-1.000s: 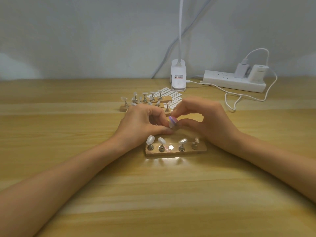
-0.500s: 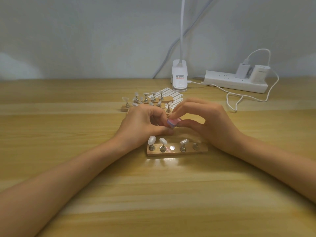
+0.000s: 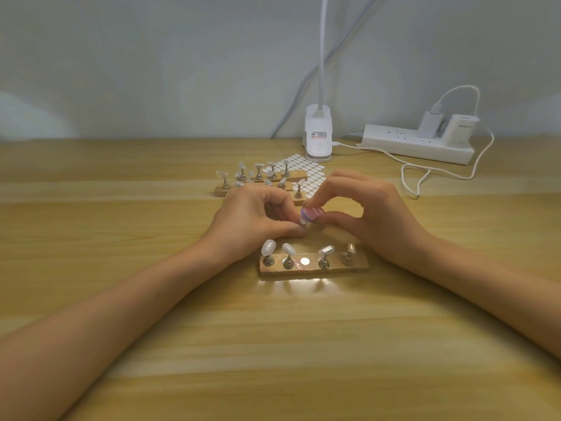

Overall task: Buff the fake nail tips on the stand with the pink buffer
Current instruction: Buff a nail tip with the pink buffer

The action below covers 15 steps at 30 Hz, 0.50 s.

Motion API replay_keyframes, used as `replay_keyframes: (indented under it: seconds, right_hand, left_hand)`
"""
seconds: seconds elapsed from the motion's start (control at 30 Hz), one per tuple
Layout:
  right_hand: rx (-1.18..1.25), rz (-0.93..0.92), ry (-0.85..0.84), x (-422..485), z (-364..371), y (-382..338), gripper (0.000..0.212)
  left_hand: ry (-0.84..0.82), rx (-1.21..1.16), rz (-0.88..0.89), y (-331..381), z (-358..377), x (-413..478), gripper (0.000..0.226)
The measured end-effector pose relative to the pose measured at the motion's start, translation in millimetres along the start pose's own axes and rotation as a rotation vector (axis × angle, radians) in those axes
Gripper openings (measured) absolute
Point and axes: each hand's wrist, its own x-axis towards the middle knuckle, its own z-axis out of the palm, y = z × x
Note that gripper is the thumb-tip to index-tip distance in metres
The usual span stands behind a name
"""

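A small wooden stand (image 3: 314,268) lies on the table in front of me. Several pale fake nail tips (image 3: 268,247) sit on its metal pegs, and its middle slot shows a bare metal disc (image 3: 304,261). Just behind the stand my right hand (image 3: 368,215) pinches the pink buffer (image 3: 312,213) between thumb and fingers. My left hand (image 3: 253,221) pinches a nail tip on its peg (image 3: 303,221) against the buffer's left end; that tip is mostly hidden by my fingers.
Further back stand more wooden stands with nail tips (image 3: 258,180) and a sheet of white adhesive tabs (image 3: 309,174). A white clip lamp (image 3: 317,136) and a white power strip (image 3: 416,144) with chargers and a looping cable (image 3: 425,174) lie along the wall.
The buffer has shifted slightly in my right hand's pinch, a small rubbing stroke against the held tip. Both hands stay in place behind the stand.
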Motion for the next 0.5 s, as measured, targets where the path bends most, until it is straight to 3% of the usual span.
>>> replay_keyframes:
  seconds: [0.1,0.2,0.5]
  right_hand:
    - [-0.047,-0.071,-0.03,-0.7,2.2,-0.2,0.006]
    - [-0.005,0.014,0.005,0.1,-0.1,2.0,0.008]
    - [-0.054,-0.059,-0.031,-1.4,1.4,2.3,0.007]
  left_hand:
    - [0.014,-0.006,0.008,0.1,0.2,0.1,0.023]
    - [0.007,0.013,0.0,-1.5,0.2,0.3,0.022]
    - [0.007,0.017,0.026,-3.3,0.2,0.2,0.019]
